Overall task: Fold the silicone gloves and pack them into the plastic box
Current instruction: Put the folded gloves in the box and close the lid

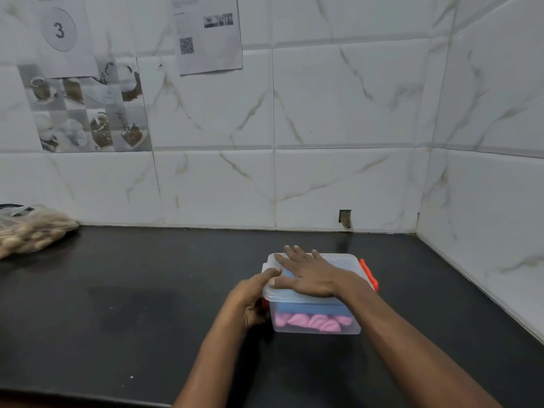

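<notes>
Two bare forearms, no sleeves in view, left hand point(250, 298) and right hand point(309, 273) without gloves, rings or watch

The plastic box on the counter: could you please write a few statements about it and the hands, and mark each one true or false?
1. The right hand lies flat on the lid of the plastic box. True.
2. The box is empty. False: a pink glove and a blue glove show through its clear wall.
3. The left hand is at the left end of the box, thumb on the lid. True.
4. The clip at the right end of the box is green. False: it is orange-red.
5. A bag lies at the far left of the counter. True.
</notes>
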### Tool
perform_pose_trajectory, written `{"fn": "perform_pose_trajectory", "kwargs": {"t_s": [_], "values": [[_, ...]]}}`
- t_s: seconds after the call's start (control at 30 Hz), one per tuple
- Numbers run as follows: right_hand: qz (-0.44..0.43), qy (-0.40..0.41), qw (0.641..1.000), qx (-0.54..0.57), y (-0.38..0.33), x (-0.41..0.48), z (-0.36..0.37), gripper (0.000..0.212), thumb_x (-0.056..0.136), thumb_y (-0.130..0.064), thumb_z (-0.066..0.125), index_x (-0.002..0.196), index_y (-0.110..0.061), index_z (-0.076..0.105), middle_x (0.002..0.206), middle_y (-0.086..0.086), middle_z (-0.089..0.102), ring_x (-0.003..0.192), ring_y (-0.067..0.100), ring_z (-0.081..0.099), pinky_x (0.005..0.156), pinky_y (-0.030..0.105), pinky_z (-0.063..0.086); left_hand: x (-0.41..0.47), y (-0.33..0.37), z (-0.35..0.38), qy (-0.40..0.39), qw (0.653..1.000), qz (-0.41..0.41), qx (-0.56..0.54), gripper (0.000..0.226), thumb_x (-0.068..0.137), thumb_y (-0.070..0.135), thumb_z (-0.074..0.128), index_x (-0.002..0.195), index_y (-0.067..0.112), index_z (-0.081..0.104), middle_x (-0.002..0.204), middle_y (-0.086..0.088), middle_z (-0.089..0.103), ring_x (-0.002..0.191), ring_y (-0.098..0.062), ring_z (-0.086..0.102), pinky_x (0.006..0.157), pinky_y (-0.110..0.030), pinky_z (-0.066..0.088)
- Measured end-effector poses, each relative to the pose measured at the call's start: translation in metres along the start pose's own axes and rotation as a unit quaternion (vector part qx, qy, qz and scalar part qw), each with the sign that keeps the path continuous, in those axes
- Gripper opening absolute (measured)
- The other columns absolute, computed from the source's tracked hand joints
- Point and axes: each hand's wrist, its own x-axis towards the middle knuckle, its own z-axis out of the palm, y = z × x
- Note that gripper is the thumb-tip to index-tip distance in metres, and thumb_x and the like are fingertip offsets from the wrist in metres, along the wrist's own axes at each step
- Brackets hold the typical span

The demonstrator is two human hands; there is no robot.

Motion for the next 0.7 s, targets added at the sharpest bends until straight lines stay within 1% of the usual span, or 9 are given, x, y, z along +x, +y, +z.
{"fn": "perform_pose_trajectory", "kwargs": {"t_s": [0.07,0.1,0.13,0.2,0.27,0.33,0.4,0.43,0.7], "values": [[-0.009,-0.015,1.000,-0.022,0.003,0.004,0.002,0.096,0.081,-0.084,0.026,0.156,-0.031,-0.003,0.165,0.002,-0.011,0.151,0.019,-0.012,0.120,0.051,-0.008,0.003,-0.003,-0.003,-0.025,0.999,-0.008,-0.030,0.035,0.079,0.037,0.078,0.089,0.004,0.071,0.061,-0.010,0.070,0.045,-0.023,0.066,0.041,-0.024,0.048],[-0.010,-0.020,0.999,-0.028,0.003,0.005,0.002,0.101,0.076,-0.087,0.028,0.156,-0.033,-0.003,0.165,0.002,-0.010,0.151,0.020,-0.012,0.120,0.053,-0.008,0.003,-0.003,-0.004,-0.029,0.999,0.002,-0.027,0.036,0.079,0.037,0.078,0.091,0.004,0.071,0.062,-0.010,0.069,0.046,-0.022,0.064,0.042,-0.024,0.046],[-0.008,-0.021,0.999,-0.027,0.003,0.006,0.002,0.106,0.072,-0.091,0.029,0.155,-0.034,-0.003,0.165,0.002,-0.010,0.151,0.020,-0.012,0.120,0.054,-0.007,0.004,-0.004,-0.004,-0.017,0.999,0.020,-0.026,0.036,0.079,0.034,0.078,0.095,0.003,0.071,0.066,-0.010,0.070,0.048,-0.022,0.064,0.043,-0.024,0.046],[-0.004,-0.019,1.000,-0.024,0.002,0.007,0.003,0.111,0.067,-0.094,0.029,0.155,-0.034,-0.002,0.165,0.003,-0.009,0.151,0.021,-0.011,0.119,0.055,-0.007,0.006,-0.005,-0.001,0.034,0.996,0.074,-0.019,0.027,0.081,0.023,0.075,0.097,0.003,0.070,0.073,-0.011,0.073,0.056,-0.022,0.068,0.046,-0.026,0.051],[-0.006,-0.012,0.999,-0.031,0.001,0.007,0.006,0.109,0.069,-0.093,0.027,0.155,-0.033,-0.004,0.165,0.003,-0.010,0.151,0.021,-0.013,0.119,0.055,-0.009,0.006,-0.005,0.005,0.056,0.992,0.114,0.002,0.017,0.085,0.018,0.068,0.098,0.006,0.068,0.087,-0.013,0.075,0.073,-0.024,0.072,0.057,-0.029,0.056],[-0.008,-0.012,0.999,-0.032,0.001,0.007,0.009,0.109,0.069,-0.093,0.024,0.155,-0.032,-0.006,0.164,0.003,-0.015,0.150,0.020,-0.017,0.118,0.055,-0.011,0.005,-0.002,0.008,0.023,0.992,0.124,-0.008,0.017,0.089,0.010,0.060,0.103,0.004,0.066,0.099,-0.019,0.073,0.087,-0.027,0.072,0.072,-0.036,0.060],[-0.009,-0.016,0.999,-0.034,0.001,0.008,0.009,0.109,0.071,-0.092,0.023,0.155,-0.031,-0.008,0.163,0.003,-0.019,0.149,0.018,-0.020,0.118,0.055,-0.013,0.006,0.002,0.008,0.013,0.991,0.130,0.005,0.019,0.090,0.003,0.055,0.106,0.002,0.064,0.104,-0.023,0.070,0.094,-0.029,0.070,0.084,-0.043,0.059],[-0.009,-0.019,0.999,-0.034,0.001,0.008,0.009,0.108,0.072,-0.091,0.023,0.155,-0.031,-0.009,0.163,0.003,-0.020,0.149,0.018,-0.021,0.118,0.055,-0.013,0.007,0.004,0.007,0.013,0.991,0.133,0.012,0.019,0.090,0.001,0.054,0.107,0.002,0.063,0.104,-0.022,0.069,0.096,-0.030,0.070,0.086,-0.044,0.059],[-0.012,-0.023,0.999,-0.040,-0.001,0.007,0.007,0.097,0.081,-0.082,0.027,0.155,-0.030,-0.008,0.164,0.004,-0.018,0.149,0.019,-0.019,0.118,0.055,-0.013,0.006,0.005,0.005,-0.008,0.990,0.138,0.001,0.025,0.092,-0.001,0.052,0.116,0.002,0.060,0.111,-0.021,0.069,0.098,-0.031,0.071,0.075,-0.037,0.059]]}}
